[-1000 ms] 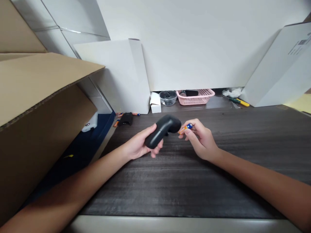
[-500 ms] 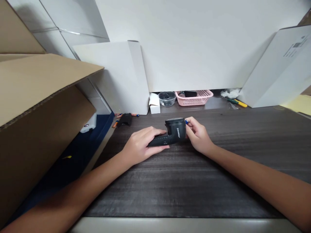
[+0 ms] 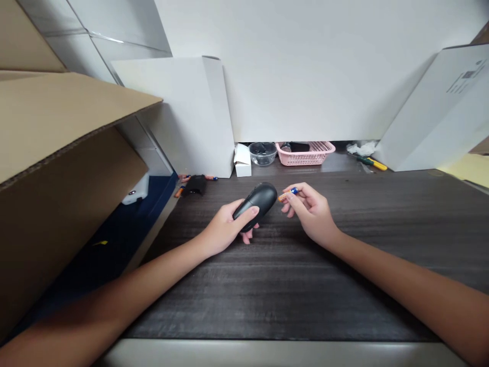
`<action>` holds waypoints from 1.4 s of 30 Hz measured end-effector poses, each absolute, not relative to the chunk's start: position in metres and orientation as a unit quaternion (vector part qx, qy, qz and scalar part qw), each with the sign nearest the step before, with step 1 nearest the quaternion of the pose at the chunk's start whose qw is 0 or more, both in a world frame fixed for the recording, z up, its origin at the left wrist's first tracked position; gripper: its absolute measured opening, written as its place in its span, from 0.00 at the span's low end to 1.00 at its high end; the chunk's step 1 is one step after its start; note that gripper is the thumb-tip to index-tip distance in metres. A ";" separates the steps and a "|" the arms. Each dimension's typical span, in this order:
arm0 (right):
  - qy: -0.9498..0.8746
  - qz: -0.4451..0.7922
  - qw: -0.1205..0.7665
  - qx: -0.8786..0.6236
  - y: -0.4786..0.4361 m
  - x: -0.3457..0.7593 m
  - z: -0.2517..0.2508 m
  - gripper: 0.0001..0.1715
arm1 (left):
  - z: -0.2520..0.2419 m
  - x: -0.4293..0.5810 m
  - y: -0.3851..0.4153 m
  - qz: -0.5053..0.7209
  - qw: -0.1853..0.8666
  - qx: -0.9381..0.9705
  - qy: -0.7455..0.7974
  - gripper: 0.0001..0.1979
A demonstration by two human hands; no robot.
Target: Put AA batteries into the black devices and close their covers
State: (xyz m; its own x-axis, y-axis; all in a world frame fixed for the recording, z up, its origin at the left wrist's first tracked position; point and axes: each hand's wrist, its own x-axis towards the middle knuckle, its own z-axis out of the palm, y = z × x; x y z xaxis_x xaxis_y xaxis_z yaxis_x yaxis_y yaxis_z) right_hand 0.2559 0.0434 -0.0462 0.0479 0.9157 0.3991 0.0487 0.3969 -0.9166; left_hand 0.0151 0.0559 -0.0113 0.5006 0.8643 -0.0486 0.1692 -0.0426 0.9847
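My left hand point(image 3: 225, 227) is closed around the handle of a black fabric shaver point(image 3: 260, 201), thumb on top and fingertips showing beneath. The shaver's smooth rounded back faces up and its round head is turned out of sight. Just to its right, my right hand point(image 3: 311, 209) pinches an orange-and-blue battery point(image 3: 288, 194) between thumb and fingers. A small gap separates the battery from the shaver. At the table's left edge, a small black curved piece point(image 3: 194, 184) lies among several similar batteries point(image 3: 179, 191).
Along the back stand a small white box point(image 3: 242, 168), a clear round bowl point(image 3: 262, 154) and a pink basket point(image 3: 304, 159) with dark items. A yellow-and-green tool point(image 3: 378, 164) lies near the white carton point(image 3: 439, 117) at right. An open cardboard box point(image 3: 64, 142) looms at left.
The shaver has been turned over in my left hand, so its rounded back now shows instead of its head and lettering. My right hand has drawn slightly away, bringing the battery into view.
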 end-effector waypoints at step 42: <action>-0.750 0.199 0.454 -0.437 0.037 0.242 -0.037 0.21 | -0.019 0.022 0.061 0.440 0.666 0.472 0.374 0.17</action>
